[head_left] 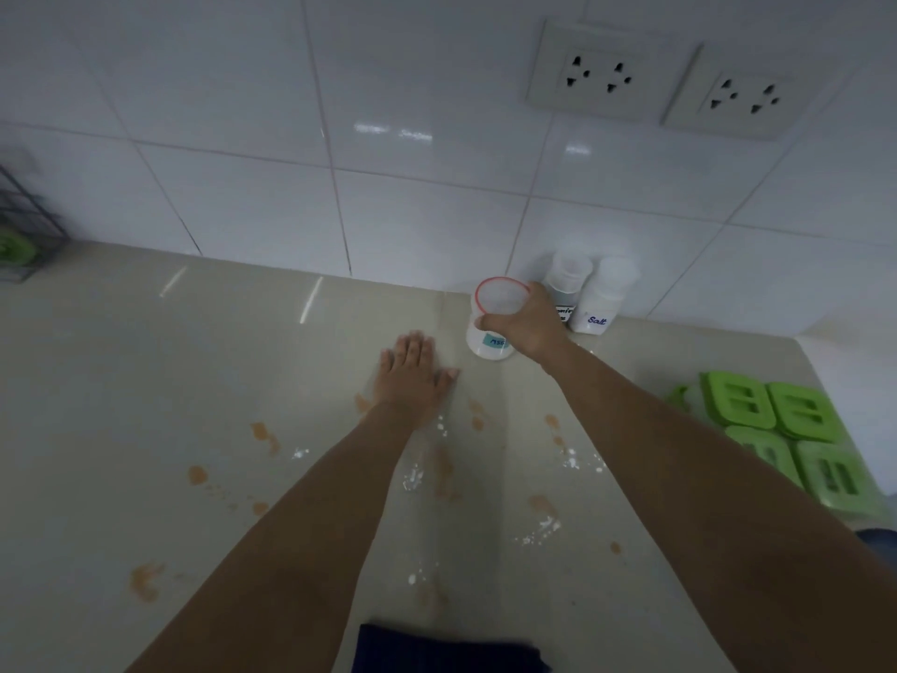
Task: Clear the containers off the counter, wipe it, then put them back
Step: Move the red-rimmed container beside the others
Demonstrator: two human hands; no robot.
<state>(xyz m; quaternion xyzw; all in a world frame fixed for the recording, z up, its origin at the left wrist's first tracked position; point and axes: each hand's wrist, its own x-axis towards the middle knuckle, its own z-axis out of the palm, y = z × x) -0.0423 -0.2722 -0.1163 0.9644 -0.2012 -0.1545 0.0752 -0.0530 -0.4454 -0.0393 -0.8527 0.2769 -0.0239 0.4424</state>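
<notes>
A: What is the surface like, starting at the left?

B: At the far left edge a dark wire rack (24, 221) stands against the wall with something green in it, blurred. From there a glossy beige worktop (121, 381) runs right, backed by a wall of white tiles (242, 162). The worktop is dirty, with orange-brown stains (196, 475) scattered over it and patches of spilt white powder (412, 478) among them. A dark blue cloth (446, 648) lies at the near edge.

A: And the hands?

B: The left hand (412, 376) lies flat on the worktop, palm down, fingers straight. Just right of it the right hand (526, 323) grips a white container (488, 344) from above, fingers curled round its upper part under the red-rimmed lid (502, 296). I cannot tell whether its base touches the worktop.

A: Any writing?

B: The held container's blue label begins "MS". Behind it, at the wall, a second container (568, 279) has a label half hidden by the hand, unreadable. The third container (604, 298), beside it, reads "Salt".

A: So the count?

B: Three containers, all at the back of the worktop. Above them on the tiles are two socket plates (594, 72), each with two outlets. At the right edge four green lids (738, 400) lie packed together.
</notes>
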